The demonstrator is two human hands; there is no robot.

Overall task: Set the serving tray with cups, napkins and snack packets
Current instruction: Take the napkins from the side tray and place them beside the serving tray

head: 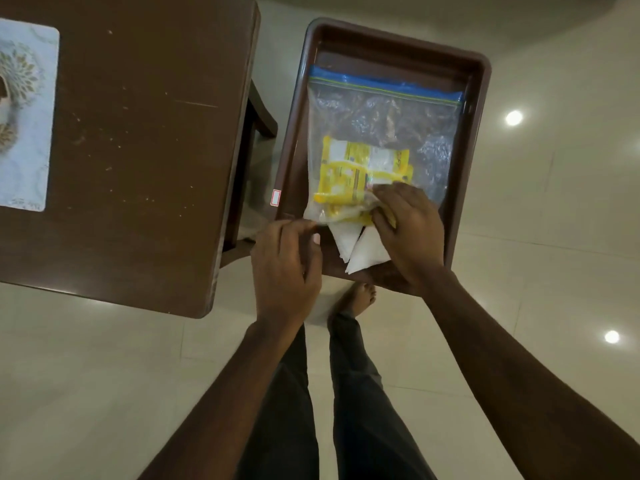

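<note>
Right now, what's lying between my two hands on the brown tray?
In the head view, two white triangular folded napkins lie on the brown plastic tray between the left hand and right hand, under the clear zip bag's edge.

A dark brown worktop (138,133) spreads to the left of and beyond the left hand (285,268), its surface scratched and flecked with pale marks. At its far left edge lies a pale blue placemat (27,133) with a gold leaf pattern, cut off by the frame. A worktop leg (242,168) shows just beyond the left hand. Glossy cream floor tiles (554,237) lie right of the right hand (408,233) and carry two bright light reflections (514,117). Below and between the two are dark trousers (356,393) and a bare foot (360,296).
</note>
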